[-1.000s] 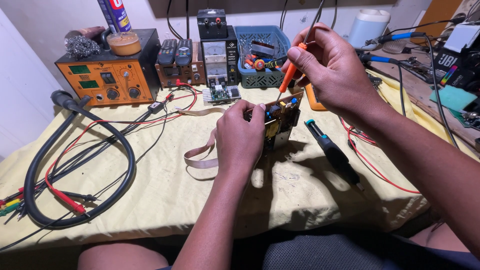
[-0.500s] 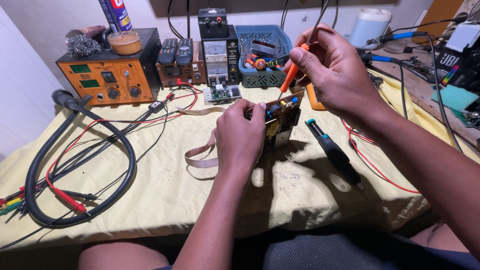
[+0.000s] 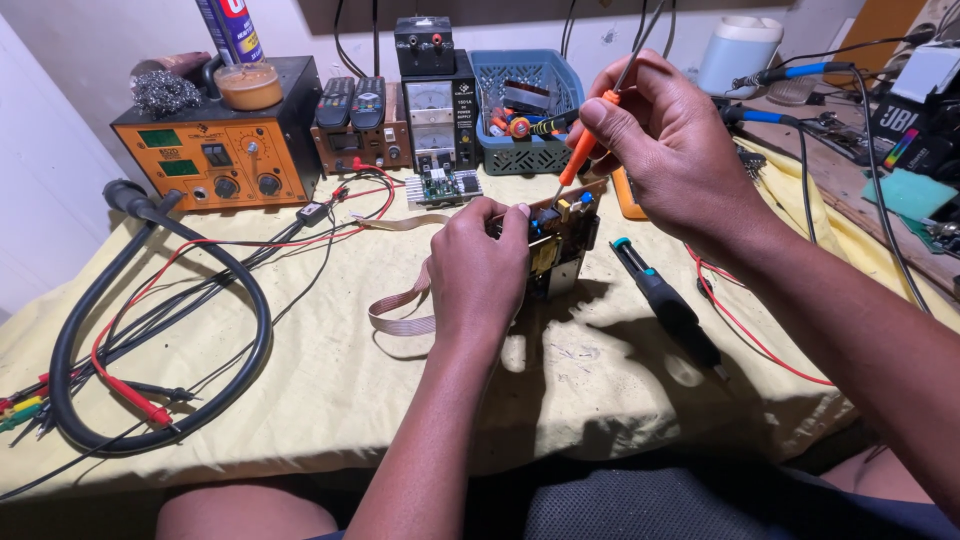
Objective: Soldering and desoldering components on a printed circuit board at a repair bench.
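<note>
We see the left hand [image 3: 478, 270] clasped around a circuit board [image 3: 562, 235], held upright on edge above the yellow cloth [image 3: 330, 380]. The right hand [image 3: 668, 150] pinches an orange-handled screwdriver [image 3: 582, 152], its tip down at the board's top edge. A black screwdriver [image 3: 668, 308] lies just right of the board.

Bare yellow cloth [image 3: 330, 350] lies open between the black hose [image 3: 240, 330] and the screwdriver [image 3: 668, 310].
</note>
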